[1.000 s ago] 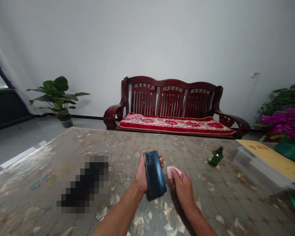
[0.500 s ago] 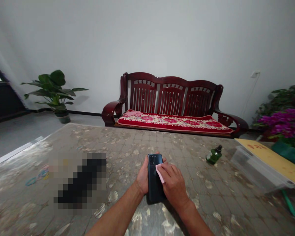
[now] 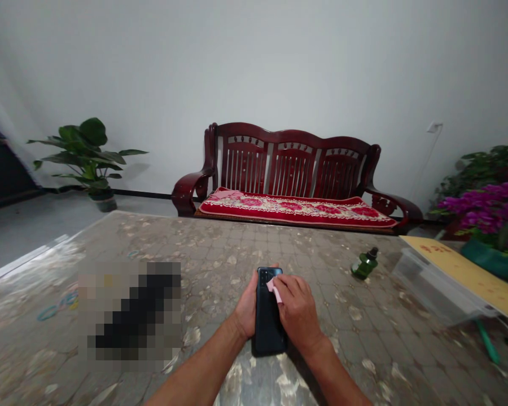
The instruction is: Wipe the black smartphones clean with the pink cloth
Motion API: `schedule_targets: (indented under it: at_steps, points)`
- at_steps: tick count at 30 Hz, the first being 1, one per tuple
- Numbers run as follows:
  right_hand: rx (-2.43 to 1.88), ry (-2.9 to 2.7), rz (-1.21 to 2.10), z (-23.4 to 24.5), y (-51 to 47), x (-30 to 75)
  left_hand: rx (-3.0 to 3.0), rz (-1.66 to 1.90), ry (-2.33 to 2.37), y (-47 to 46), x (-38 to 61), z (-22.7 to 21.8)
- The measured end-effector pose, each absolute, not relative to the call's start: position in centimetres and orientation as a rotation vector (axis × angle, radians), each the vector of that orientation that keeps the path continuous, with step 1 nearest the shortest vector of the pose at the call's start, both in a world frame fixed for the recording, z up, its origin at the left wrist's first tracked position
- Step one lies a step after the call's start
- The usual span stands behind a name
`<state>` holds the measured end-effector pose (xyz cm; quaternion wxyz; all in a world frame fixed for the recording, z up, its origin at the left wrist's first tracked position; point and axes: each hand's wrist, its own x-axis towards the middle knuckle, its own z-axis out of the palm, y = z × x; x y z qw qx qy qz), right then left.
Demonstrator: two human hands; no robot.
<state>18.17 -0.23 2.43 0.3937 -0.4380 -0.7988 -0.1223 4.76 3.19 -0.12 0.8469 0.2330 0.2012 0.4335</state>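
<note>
A dark smartphone (image 3: 269,327) is held back side up above the table, its camera block at the far left corner. My left hand (image 3: 247,307) is closed around its left edge, with fingertips showing past the far end. Pinched in my right hand (image 3: 297,307) is a small pink cloth (image 3: 275,288), pressed on the upper part of the phone's back near the cameras. The fingers of my right hand are bent over the cloth and hide part of it, along with the phone's right edge.
A patterned cover lies over the table (image 3: 220,248). To the right stand a green bottle (image 3: 364,264) and a clear plastic box (image 3: 432,287) under a yellow board (image 3: 461,270). Leftward are a blurred-out dark object (image 3: 138,310) and colourful bands (image 3: 48,312). A wooden bench (image 3: 292,163) stands behind.
My right hand has slid the pink cloth slightly up the phone's back, toward the cameras. My left hand keeps its hold on the phone. The whole view has shifted slightly.
</note>
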Motion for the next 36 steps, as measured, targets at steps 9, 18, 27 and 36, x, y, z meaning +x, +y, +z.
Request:
schedule_targets:
  at_steps: [9,18,27,36]
  points:
    - [-1.081,-2.088,-0.308,3.1,-0.9,18.2,0.386,0.893,0.393,3.0,4.6,0.4]
    - [-1.139,-2.043,-0.273,3.3,-0.6,17.9,0.186,0.864,0.287,2.7,4.8,0.3]
    - [-1.223,-1.956,-0.327,3.4,0.4,18.6,0.214,0.816,0.28,2.2,5.5,0.2]
    - [-0.914,-2.178,-0.115,2.8,-1.2,18.0,0.246,0.915,0.254,2.8,4.7,0.5]
